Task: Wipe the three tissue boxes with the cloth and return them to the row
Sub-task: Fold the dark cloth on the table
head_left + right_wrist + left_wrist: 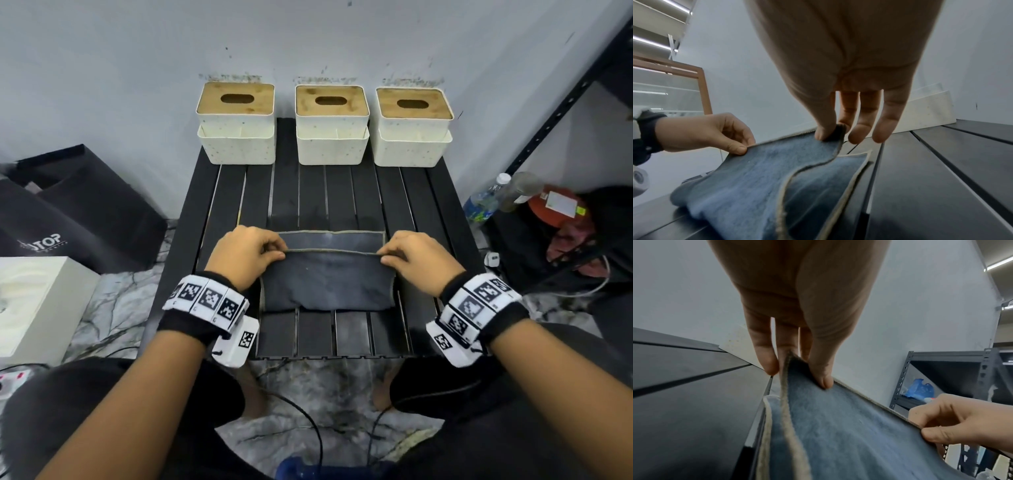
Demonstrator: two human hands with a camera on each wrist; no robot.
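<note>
Left hand (245, 255) and right hand (416, 260) each pinch a corner of the blue-grey cloth (329, 281) at lower centre, apparently mid-fold; next, wipe the three tissue boxes (331, 125) across upper frame.

A pale grey wall (137, 51), scuffed with dark marks, rises behind a black slatted table (342, 195) standing on a marble-patterned floor (113, 308). A dark metal shelving unit (561, 109) stands to the right, a black bag (78, 205) and a white box (37, 301) to the left. Strip lights (998, 266) glow overhead.
</note>
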